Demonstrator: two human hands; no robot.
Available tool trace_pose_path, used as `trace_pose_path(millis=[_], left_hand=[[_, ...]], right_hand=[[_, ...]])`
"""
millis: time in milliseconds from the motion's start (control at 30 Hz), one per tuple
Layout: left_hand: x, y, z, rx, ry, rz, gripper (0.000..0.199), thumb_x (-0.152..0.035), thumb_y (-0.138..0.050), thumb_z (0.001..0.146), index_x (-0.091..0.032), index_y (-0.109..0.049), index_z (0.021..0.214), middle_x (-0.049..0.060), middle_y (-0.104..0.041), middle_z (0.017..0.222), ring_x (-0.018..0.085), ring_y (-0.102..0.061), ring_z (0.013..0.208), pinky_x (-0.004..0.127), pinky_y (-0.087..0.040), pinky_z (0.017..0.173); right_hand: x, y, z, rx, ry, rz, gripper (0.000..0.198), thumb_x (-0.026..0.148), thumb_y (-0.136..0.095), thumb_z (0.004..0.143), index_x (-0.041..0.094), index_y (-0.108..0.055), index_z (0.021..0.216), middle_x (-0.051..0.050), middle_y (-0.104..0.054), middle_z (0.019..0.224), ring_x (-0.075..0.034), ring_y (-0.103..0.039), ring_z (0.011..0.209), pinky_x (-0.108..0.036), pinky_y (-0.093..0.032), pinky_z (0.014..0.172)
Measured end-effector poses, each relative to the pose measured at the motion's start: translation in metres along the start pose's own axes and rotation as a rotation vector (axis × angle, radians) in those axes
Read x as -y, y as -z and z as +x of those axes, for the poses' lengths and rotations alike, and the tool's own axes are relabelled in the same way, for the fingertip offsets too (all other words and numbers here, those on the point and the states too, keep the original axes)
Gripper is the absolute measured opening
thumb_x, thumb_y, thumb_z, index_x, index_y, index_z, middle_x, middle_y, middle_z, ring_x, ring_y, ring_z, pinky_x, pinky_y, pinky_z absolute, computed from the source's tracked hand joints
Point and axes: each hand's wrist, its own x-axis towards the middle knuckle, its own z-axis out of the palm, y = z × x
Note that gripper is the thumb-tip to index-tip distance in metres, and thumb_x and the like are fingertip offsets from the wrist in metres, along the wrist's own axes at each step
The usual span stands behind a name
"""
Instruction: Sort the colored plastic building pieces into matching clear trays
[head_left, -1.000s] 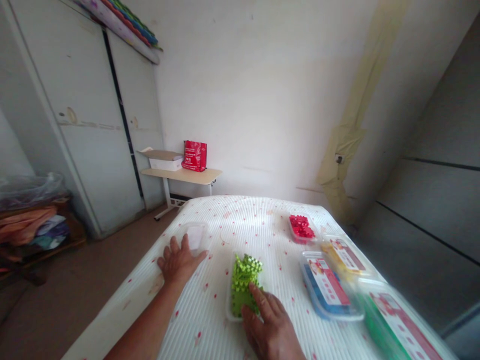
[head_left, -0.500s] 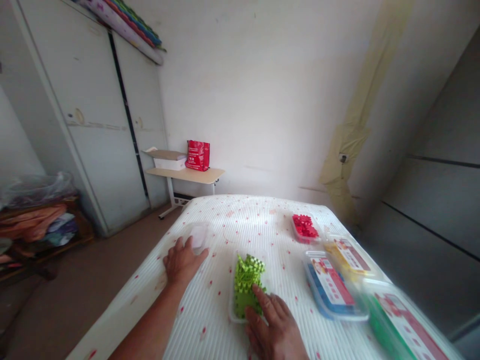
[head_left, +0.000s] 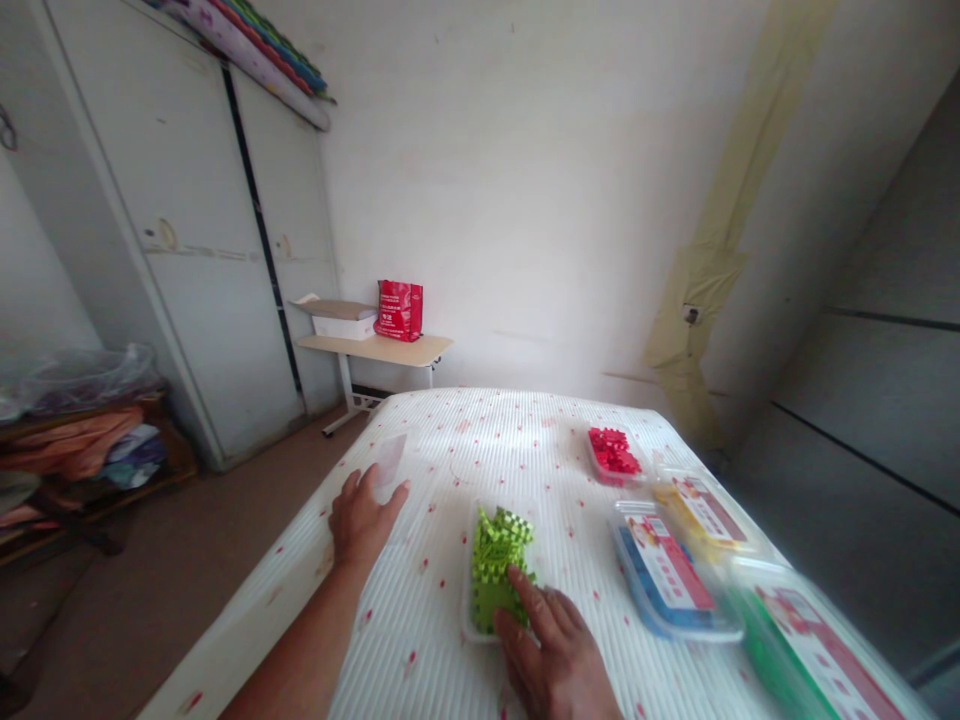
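My left hand [head_left: 365, 515] reaches to the left side of the bed-like surface, thumb and fingers around the near edge of a clear plastic lid [head_left: 391, 458]. The lid is see-through and faint; its label looks tilted up. In front of me a clear plastic box [head_left: 468, 625] stands without a lid, filled with light green foam puzzle pieces [head_left: 499, 545], some flat and some heaped loosely. My right hand [head_left: 555, 640] rests at the box's near right corner. Its index finger and thumb are apart and touch the green pieces; the other fingers are partly hidden.
To the right stand an open box of red pieces [head_left: 615, 452] and lidded boxes with yellow [head_left: 709, 510], blue [head_left: 664, 575] and green contents [head_left: 780, 640]. A patterned white cover [head_left: 495, 420] lies beneath. Beyond are a small table [head_left: 375, 348] and a red bag [head_left: 399, 310].
The clear lid by my left hand has tilted up, its label now at a steeper angle. My right hand stays on the green pieces. The view has shifted slightly.
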Motion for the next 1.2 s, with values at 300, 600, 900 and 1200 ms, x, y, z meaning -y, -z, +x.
trace_pose_path(millis=[300,600,900,1200], left_hand=[[-0.005,0.007,-0.007,-0.030,-0.002,-0.009,0.062,-0.056,-0.038,0.079,-0.020,-0.040,0.129,0.013,-0.038,0.137,0.033,-0.041,0.118,0.049,-0.035,0.092],[-0.010,0.018,-0.022,-0.138,-0.139,-0.113,0.058,-0.048,-0.046,0.078,-0.020,-0.041,0.128,0.014,-0.040,0.136,0.032,-0.041,0.120,0.049,-0.034,0.095],[-0.030,0.033,-0.057,-0.159,-0.451,-0.443,0.051,-0.040,-0.047,0.080,-0.022,-0.041,0.127,0.011,-0.040,0.136,0.027,-0.038,0.125,0.044,-0.033,0.101],[-0.041,0.046,-0.077,-0.075,-0.569,-0.444,0.057,-0.045,-0.046,0.079,-0.022,-0.039,0.130,0.011,-0.035,0.140,0.028,-0.034,0.127,0.044,-0.029,0.103]], right_hand=[[-0.007,-0.008,0.011,0.068,-0.079,0.006,0.022,0.014,-0.047,0.082,0.022,-0.062,0.096,-0.014,-0.061,0.115,-0.021,-0.062,0.087,-0.034,-0.052,0.069],[-0.011,-0.009,0.017,0.070,-0.113,0.006,0.023,0.016,-0.052,0.080,0.023,-0.063,0.099,-0.012,-0.059,0.119,-0.021,-0.061,0.088,-0.039,-0.052,0.074],[-0.033,0.009,0.036,-0.049,-0.268,0.120,0.028,0.021,-0.047,0.085,0.019,-0.059,0.110,-0.013,-0.056,0.122,-0.021,-0.058,0.103,-0.038,-0.052,0.082],[-0.041,0.001,0.072,-0.114,-0.484,0.452,0.032,0.026,-0.043,0.088,0.018,-0.054,0.116,-0.013,-0.057,0.120,-0.021,-0.055,0.109,-0.040,-0.046,0.091]])
